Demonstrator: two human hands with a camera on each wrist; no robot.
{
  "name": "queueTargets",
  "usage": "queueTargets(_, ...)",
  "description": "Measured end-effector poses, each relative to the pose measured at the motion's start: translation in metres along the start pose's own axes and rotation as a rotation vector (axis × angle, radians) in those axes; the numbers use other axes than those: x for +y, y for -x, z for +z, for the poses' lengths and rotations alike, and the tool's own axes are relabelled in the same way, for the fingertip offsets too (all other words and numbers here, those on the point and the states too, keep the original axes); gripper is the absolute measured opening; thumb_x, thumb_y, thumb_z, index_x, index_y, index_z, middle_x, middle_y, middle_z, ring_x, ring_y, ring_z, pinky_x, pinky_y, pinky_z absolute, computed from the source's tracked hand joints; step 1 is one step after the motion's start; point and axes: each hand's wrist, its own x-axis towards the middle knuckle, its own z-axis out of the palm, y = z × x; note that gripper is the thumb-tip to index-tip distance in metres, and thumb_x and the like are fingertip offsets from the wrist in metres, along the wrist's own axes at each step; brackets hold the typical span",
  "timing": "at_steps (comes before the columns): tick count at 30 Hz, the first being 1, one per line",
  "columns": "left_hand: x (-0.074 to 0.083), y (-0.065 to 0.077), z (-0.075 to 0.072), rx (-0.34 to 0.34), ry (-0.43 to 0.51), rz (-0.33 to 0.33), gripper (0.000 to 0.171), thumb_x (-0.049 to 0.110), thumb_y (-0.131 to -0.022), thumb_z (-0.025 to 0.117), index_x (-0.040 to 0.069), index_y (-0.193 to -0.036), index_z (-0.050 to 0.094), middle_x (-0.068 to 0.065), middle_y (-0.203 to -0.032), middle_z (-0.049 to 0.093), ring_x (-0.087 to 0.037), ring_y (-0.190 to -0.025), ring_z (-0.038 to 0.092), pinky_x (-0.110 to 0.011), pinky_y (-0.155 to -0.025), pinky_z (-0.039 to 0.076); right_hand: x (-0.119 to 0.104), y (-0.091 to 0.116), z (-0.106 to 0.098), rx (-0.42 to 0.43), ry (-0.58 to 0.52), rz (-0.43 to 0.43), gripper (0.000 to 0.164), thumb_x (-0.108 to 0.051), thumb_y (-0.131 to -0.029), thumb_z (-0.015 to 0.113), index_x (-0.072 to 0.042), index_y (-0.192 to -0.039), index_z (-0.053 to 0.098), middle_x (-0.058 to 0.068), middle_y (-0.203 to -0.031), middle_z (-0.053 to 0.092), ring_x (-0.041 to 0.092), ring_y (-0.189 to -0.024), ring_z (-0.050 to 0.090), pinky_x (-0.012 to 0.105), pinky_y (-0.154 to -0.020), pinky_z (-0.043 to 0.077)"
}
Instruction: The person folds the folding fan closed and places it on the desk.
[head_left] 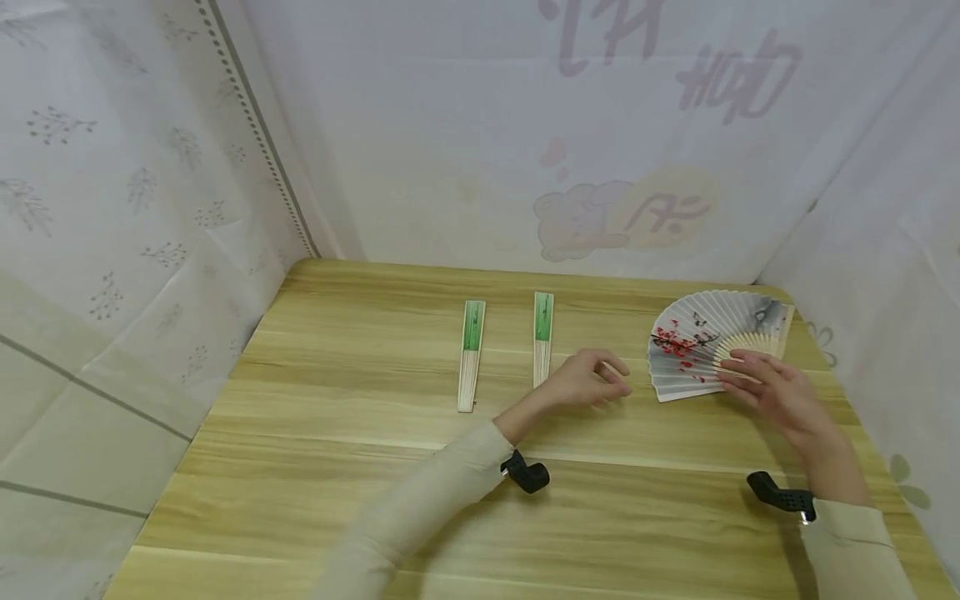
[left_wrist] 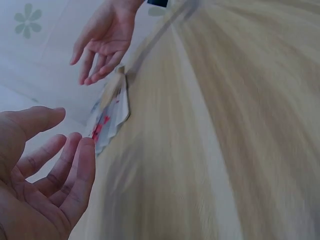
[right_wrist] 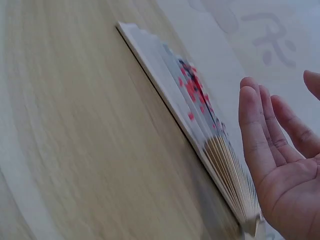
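A spread folding fan (head_left: 686,346), white and grey with red blossoms and pale ribs, lies at the right of the table. Over its ribbed end hovers my right hand (head_left: 780,396), fingers loosely extended; in the right wrist view a gap shows between the hand (right_wrist: 285,155) and the fan (right_wrist: 190,105). Left of the fan, my left hand (head_left: 581,379) is held above the table with relaxed, slightly bent fingers and nothing in them. It partly covers the lower end of a folded green fan (head_left: 543,325). Another folded green fan (head_left: 472,350) lies farther left.
The wooden table (head_left: 322,400) has rounded far corners. White printed cloth (head_left: 450,150) hangs behind it and along both sides. Each wrist wears a black camera mount, such as the left one (head_left: 527,473).
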Motion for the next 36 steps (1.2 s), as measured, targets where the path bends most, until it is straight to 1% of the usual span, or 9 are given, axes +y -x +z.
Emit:
queueTargets(4, 0.002, -0.004, 0.014, 0.016, -0.007, -0.022, 0.032, 0.007, -0.092, 0.077, -0.005, -0.119, 0.066, -0.003, -0.090, 0.072, -0.033, -0.081, 0.073, -0.037, -0.065, 0.061, -0.004, 0.003, -0.010, 0.011, -0.028, -0.005, 0.042, 0.003, -0.110, 0.028, 0.005, -0.124, 0.067, 0.021, -0.119, 0.069, 0.033, -0.109, 0.068, 0.040, -0.096, 0.052)
queueTargets(10, -0.001, -0.007, 0.033, 0.102, -0.095, -0.088, 0.029, 0.012, -0.087, 0.083, 0.001, -0.110, 0.069, 0.005, -0.079, 0.070, -0.019, -0.066, 0.070, -0.024, -0.054, 0.055, -0.007, 0.005, -0.022, 0.031, -0.078, 0.000, 0.044, 0.002, -0.110, 0.026, 0.007, -0.122, 0.068, 0.021, -0.118, 0.069, 0.033, -0.109, 0.068, 0.041, -0.095, 0.052)
queueTargets(12, -0.001, -0.009, 0.038, 0.122, -0.146, -0.081, 0.027, 0.012, -0.087, 0.084, 0.002, -0.108, 0.070, 0.006, -0.078, 0.070, -0.014, -0.064, 0.068, -0.020, -0.053, 0.052, -0.010, 0.006, -0.027, 0.048, -0.107, 0.004, 0.044, 0.002, -0.110, 0.026, 0.007, -0.121, 0.069, 0.022, -0.118, 0.069, 0.033, -0.109, 0.068, 0.042, -0.095, 0.053)
queueTargets(15, 0.000, -0.012, 0.045, 0.159, -0.243, -0.057, 0.024, 0.016, -0.086, 0.085, 0.006, -0.104, 0.073, 0.008, -0.077, 0.070, -0.005, -0.065, 0.064, -0.016, -0.058, 0.049, -0.014, 0.009, -0.033, 0.071, -0.140, 0.006, 0.043, 0.001, -0.110, 0.027, 0.009, -0.120, 0.068, 0.023, -0.117, 0.069, 0.035, -0.108, 0.068, 0.043, -0.095, 0.053)
queueTargets(18, -0.004, -0.017, 0.053, 0.199, -0.325, -0.034, 0.021, 0.021, -0.085, 0.086, 0.011, -0.101, 0.075, 0.012, -0.078, 0.070, 0.004, -0.068, 0.059, -0.012, -0.062, 0.045, -0.015, 0.010, -0.037, 0.076, -0.160, 0.010, 0.042, 0.001, -0.111, 0.028, 0.009, -0.120, 0.068, 0.023, -0.117, 0.068, 0.036, -0.108, 0.067, 0.044, -0.095, 0.053)
queueTargets(21, -0.010, -0.022, 0.059, 0.223, -0.371, -0.024, 0.020, 0.024, -0.085, 0.086, 0.015, -0.100, 0.075, 0.014, -0.080, 0.070, 0.007, -0.069, 0.057, -0.011, -0.062, 0.043, -0.015, 0.011, -0.037, 0.072, -0.173, 0.016, 0.042, 0.000, -0.111, 0.028, 0.010, -0.121, 0.067, 0.023, -0.117, 0.068, 0.036, -0.109, 0.067, 0.044, -0.095, 0.053)
queueTargets(25, -0.014, -0.029, 0.065, 0.234, -0.437, -0.014, 0.019, 0.025, -0.085, 0.086, 0.018, -0.100, 0.076, 0.015, -0.082, 0.070, 0.010, -0.068, 0.054, -0.009, -0.061, 0.041, -0.015, 0.010, -0.039, 0.074, -0.181, 0.031, 0.041, 0.000, -0.111, 0.028, 0.010, -0.121, 0.067, 0.023, -0.118, 0.068, 0.036, -0.110, 0.067, 0.044, -0.096, 0.052)
queueTargets(30, -0.014, -0.037, 0.070, 0.224, -0.528, 0.001, 0.018, 0.027, -0.086, 0.086, 0.021, -0.098, 0.076, 0.017, -0.081, 0.068, 0.012, -0.067, 0.050, -0.008, -0.060, 0.039, -0.016, 0.011, -0.042, 0.127, -0.193, 0.041, 0.038, 0.000, -0.111, 0.031, 0.010, -0.121, 0.067, 0.023, -0.117, 0.068, 0.037, -0.109, 0.067, 0.045, -0.095, 0.053)
queueTargets(36, -0.011, -0.043, 0.075, 0.240, -0.589, -0.051, 0.016, 0.032, -0.084, 0.086, 0.026, -0.095, 0.076, 0.023, -0.075, 0.060, 0.012, -0.064, 0.047, -0.010, -0.056, 0.037, -0.018, 0.016, -0.048, 0.147, -0.232, 0.042, 0.037, 0.000, -0.110, 0.032, 0.010, -0.118, 0.067, 0.024, -0.116, 0.068, 0.038, -0.108, 0.067, 0.046, -0.095, 0.053)
